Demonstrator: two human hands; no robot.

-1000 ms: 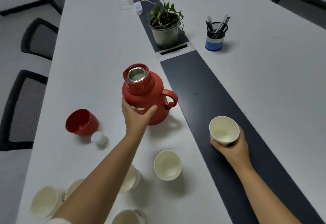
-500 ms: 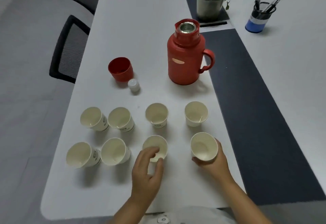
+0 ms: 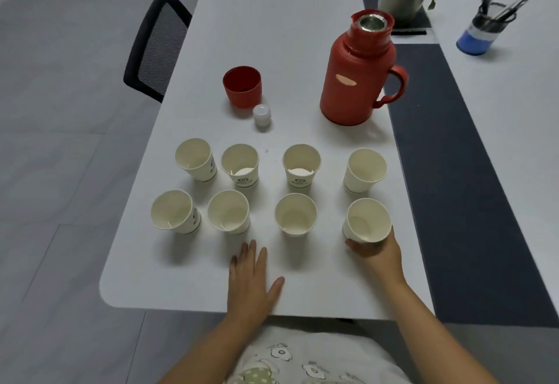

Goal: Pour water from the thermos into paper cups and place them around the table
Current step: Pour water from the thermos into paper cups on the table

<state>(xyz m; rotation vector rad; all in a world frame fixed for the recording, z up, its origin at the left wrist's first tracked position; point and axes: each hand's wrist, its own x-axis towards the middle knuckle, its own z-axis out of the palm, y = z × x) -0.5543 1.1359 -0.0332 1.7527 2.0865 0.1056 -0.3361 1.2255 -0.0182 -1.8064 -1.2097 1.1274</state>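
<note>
**Staging Cups Before Distribution**

Spanning the view, the table [image 3: 272, 36] carries all task items. The thermos [image 3: 357, 75] stands upright and uncapped at its far right, handle facing right; its red cap [image 3: 242, 86] and white stopper [image 3: 261, 113] stand apart to the left.

Eight paper cups [image 3: 240, 164] stand in two rows of four near the front edge. Water level in most cannot be told.

The right hand [image 3: 375, 249] grasps the near-right cup [image 3: 367, 222]. The left hand [image 3: 251, 278] rests flat, fingers released.

Judged step: placement begins. The next move calls for a level lift.

Dark logos mark several cups; the text is unreadable.
</note>
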